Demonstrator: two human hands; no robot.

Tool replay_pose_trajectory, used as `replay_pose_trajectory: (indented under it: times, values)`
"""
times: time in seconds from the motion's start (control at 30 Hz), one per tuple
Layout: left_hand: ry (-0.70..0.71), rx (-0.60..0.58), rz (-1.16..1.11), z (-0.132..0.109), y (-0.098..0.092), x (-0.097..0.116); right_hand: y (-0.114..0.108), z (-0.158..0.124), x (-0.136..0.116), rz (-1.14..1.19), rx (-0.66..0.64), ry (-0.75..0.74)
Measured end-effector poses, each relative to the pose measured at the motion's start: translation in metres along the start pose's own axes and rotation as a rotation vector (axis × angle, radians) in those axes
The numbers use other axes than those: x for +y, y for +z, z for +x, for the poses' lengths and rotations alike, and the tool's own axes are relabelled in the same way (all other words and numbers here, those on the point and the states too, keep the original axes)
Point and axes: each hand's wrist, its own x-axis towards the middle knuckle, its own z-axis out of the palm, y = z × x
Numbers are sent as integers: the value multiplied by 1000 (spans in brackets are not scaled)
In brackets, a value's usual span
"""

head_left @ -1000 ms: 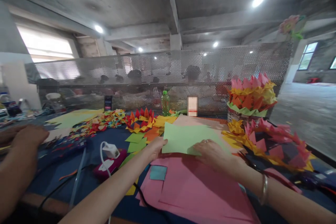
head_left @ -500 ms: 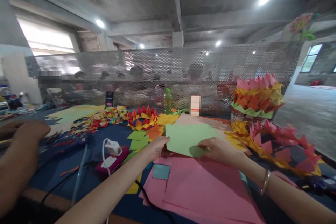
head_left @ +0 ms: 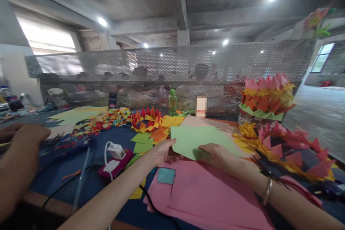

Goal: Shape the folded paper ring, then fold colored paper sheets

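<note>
A light green sheet of paper (head_left: pixel 196 138) is tilted up over a stack of pink paper (head_left: pixel 212 194). My left hand (head_left: pixel 166 152) pinches the green sheet at its left corner, thumb on top and fingers below. On the front edge of the same sheet, my right hand (head_left: pixel 217 156) has its fingers together; those under the edge are hidden. A small blue paper square (head_left: pixel 166 175) lies on the pink stack, just below my left hand. Red-handled scissors (head_left: pixel 304 188) show beside my right wrist, partly covered by it.
Folded paper rings (head_left: pixel 147 120) and a tiered paper piece (head_left: pixel 266 97) stand around. A green bottle (head_left: pixel 173 102) stands before the mesh partition (head_left: pixel 229 68). A white charger (head_left: pixel 116 151) and cables lie left. Another person's hand (head_left: pixel 29 134) is at far left.
My right hand has slid left along the sheet's front edge, and its fingers lie flatter. The scissors now show by my right wrist. My left hand keeps its grip.
</note>
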Motion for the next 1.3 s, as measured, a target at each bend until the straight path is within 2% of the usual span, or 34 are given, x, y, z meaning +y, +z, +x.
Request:
replay_pose_trajectory:
  times: [0.2, 0.67, 1.1, 1.3]
  values:
    - [-51, 10, 16, -1, -2, 1, 1, 1, -3, 61, 20, 8]
    - [17, -17, -64, -1, -3, -3, 13, 7, 13, 385, 74, 196]
    - [-11, 18, -32, -7, 8, 5, 20, 3, 11, 469, 169, 231]
    - [-34, -9, -29, -2, 4, 2, 15, 4, 8, 501, 97, 158]
